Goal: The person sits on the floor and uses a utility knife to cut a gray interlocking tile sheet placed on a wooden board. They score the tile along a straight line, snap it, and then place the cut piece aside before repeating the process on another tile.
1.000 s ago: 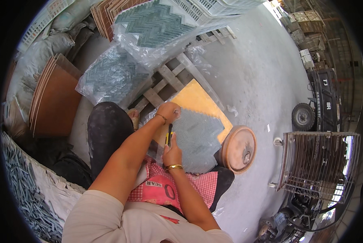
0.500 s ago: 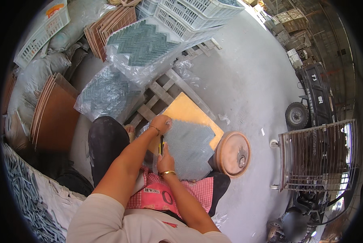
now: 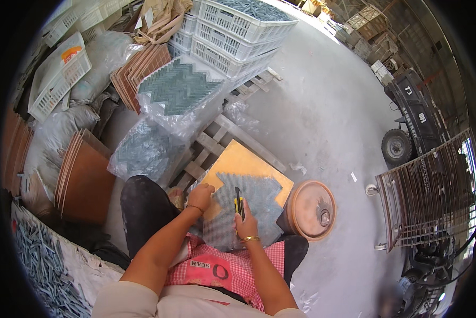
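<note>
A yellow board (image 3: pixel 243 155) lies across my lap at a slant. On it is a grey mesh sheet (image 3: pixel 259 212) with a stepped far edge, its near part hanging toward my apron. My right hand (image 3: pixel 246 226) is wrapped round a black and yellow utility knife (image 3: pixel 239 204), its tip pointing away from me over the mesh. At the left side of the board, my left hand (image 3: pixel 201 196) has its fingers pressed together beside the mesh's edge; what they pinch, if anything, is hidden.
To the right of the board stands a round, lidded orange-brown drum (image 3: pixel 312 209). Plastic-wrapped herringbone tile sheets (image 3: pixel 179 87) sit beyond on a wooden pallet (image 3: pixel 216 138). White crates (image 3: pixel 238 47) are stacked behind. Brown boards (image 3: pixel 84 177) lean at left; a metal-barred cart (image 3: pixel 429 191) stands far right.
My right hand has moved right with the knife, away from my left hand. My left hand has come nearer along the board's left side, and more mesh is exposed. The view has also shifted.
</note>
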### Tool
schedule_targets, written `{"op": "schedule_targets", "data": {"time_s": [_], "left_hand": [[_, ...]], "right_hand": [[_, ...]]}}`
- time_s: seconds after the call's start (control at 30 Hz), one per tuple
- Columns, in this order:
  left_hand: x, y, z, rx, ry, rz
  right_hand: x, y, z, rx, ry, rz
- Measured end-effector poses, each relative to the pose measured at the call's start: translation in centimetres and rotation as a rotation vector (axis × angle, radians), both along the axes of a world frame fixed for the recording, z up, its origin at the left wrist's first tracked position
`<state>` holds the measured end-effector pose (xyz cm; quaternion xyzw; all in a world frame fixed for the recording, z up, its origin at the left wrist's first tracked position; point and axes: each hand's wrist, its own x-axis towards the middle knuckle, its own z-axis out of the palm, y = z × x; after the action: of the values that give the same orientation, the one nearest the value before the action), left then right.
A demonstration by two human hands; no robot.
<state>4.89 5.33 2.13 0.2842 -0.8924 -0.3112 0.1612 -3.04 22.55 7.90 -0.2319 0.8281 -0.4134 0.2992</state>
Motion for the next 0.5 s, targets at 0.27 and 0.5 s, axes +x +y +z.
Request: {"op": "schedule_targets", "data": {"time_s": [0.27, 0.5], "left_hand": [[0.6, 1.1, -0.5, -0.047, 0.003, 0.143], [0.4, 2.5, -1.5, 0.103, 0.003, 0.308]], "right_hand": [[-1.7, 1.1, -2.8, 0.079, 0.338, 0.243], [-2.7, -2.1, -1.9, 0.131, 0.476, 0.677]]}}
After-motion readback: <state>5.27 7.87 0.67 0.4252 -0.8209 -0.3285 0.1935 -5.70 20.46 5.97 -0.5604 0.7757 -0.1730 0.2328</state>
